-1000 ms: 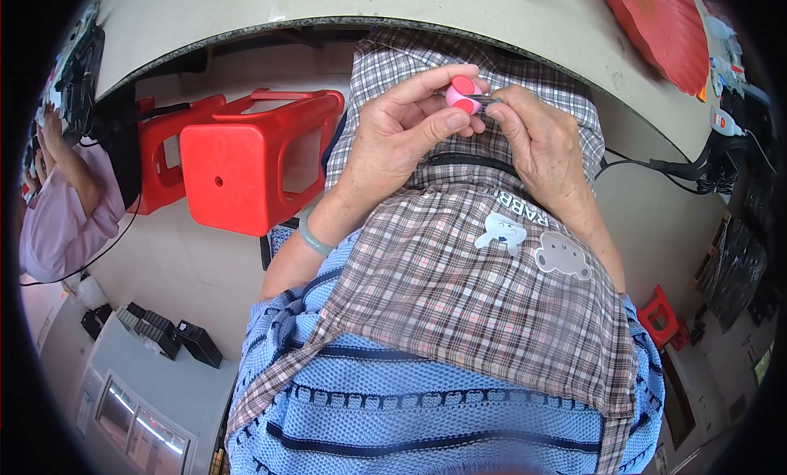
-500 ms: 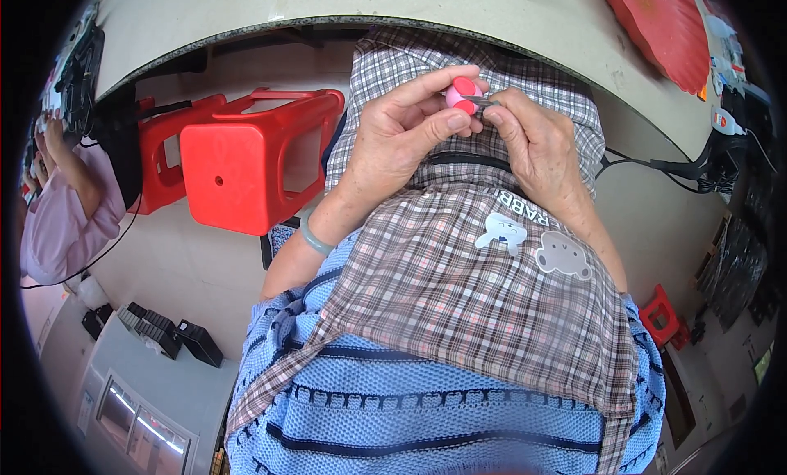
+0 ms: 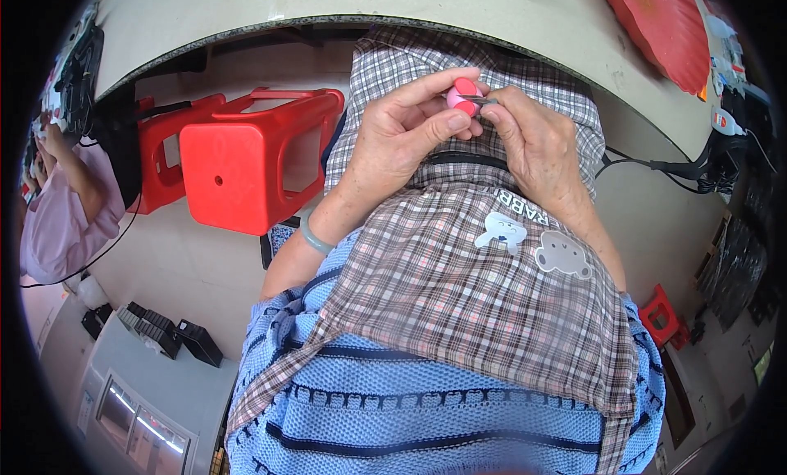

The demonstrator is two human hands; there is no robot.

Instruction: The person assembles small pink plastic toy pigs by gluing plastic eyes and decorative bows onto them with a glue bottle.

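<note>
My left hand (image 3: 402,131) is closed around a small rounded pink piece (image 3: 453,100) with two red round faces, pinching it between thumb and fingers above my lap. From the right, my right hand (image 3: 533,143) grips thin dark tweezers (image 3: 484,101). Their fine tips lie between the two red faces, against or very near the pink part. My fingers cover part of the piece and most of the tweezers' handle end.
Ahead, a pale table (image 3: 328,4) curves across, with a red scalloped tray (image 3: 662,36) at its right. Red plastic stools (image 3: 225,180) stand on the left. A co-worker in a pink top (image 3: 78,221) sits at far left. Black cables (image 3: 656,165) hang at right.
The tweezers' tips have shifted slightly upward between the red faces, and their two prongs show more plainly. The pink piece has tilted a little; both hands stay nearly in place.
</note>
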